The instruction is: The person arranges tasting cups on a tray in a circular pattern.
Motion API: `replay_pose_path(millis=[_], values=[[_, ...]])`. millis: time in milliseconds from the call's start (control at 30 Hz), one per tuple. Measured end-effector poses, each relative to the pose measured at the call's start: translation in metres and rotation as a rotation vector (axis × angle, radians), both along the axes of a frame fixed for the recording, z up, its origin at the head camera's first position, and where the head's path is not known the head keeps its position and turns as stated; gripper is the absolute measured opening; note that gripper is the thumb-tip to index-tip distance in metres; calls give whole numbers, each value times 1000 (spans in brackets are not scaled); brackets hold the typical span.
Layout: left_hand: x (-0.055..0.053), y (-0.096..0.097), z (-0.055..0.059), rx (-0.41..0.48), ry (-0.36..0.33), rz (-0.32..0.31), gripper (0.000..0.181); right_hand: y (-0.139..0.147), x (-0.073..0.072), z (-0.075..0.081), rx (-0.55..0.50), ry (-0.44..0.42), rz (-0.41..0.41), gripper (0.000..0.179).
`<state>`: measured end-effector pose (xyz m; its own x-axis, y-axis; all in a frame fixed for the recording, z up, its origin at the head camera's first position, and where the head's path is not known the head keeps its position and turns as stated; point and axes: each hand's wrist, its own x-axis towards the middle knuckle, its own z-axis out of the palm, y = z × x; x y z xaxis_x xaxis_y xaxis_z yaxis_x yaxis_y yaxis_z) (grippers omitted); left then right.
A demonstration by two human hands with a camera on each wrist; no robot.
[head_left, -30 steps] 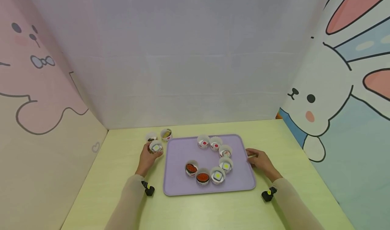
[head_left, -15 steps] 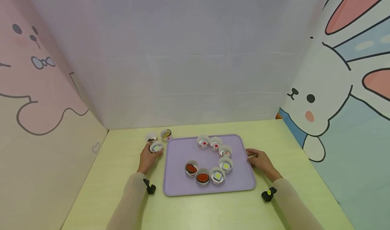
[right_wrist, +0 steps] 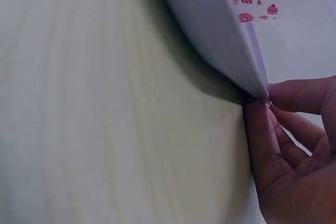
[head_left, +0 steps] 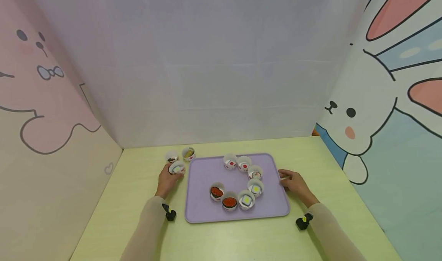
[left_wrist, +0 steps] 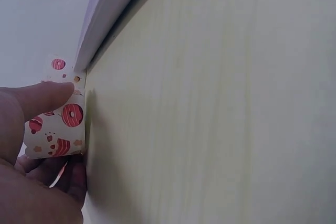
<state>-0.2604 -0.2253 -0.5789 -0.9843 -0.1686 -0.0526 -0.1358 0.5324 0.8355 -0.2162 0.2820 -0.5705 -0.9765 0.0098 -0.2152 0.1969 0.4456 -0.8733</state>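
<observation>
In the head view my left hand [head_left: 167,181] grips a white paper cup [head_left: 177,168] left of the lilac tray [head_left: 201,176]; a pale sushi-like piece sits inside it. The left wrist view shows the cup's [left_wrist: 58,129] doughnut and cake print, the thumb against its side and fingers under it, low beside the tabletop. My right hand [head_left: 295,183] pinches the tray's right rim. In the right wrist view the thumb lies at the rim [right_wrist: 231,40] with fingers below. On the tray, several cups stand in a curve, including orange-red topped pieces [head_left: 229,202] and yellow-centred ones [head_left: 246,200].
Behind my left hand, a cup with a dark piece [head_left: 171,157] and a cup with a yellow piece [head_left: 188,153] stand on the pale wooden table [head_left: 138,184]. A plain white sheet [head_left: 221,69] closes off the back; printed cartoon panels flank both sides.
My left hand has lowered the cup slightly, and the cup's opening appears flatter now. My right hand and the tray have stayed in place.
</observation>
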Motion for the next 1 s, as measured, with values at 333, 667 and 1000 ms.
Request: replay_pose_path(millis=[333, 667, 1000], values=[[5, -6, -2, 3, 28, 8, 69, 0, 2, 1, -5, -6, 7, 54], [18, -12, 15, -17, 51, -5, 69, -2, 3, 3, -3, 6, 1, 54], [33, -18, 38, -46, 87, -60, 67, -1, 2, 2, 0, 3, -2, 54]])
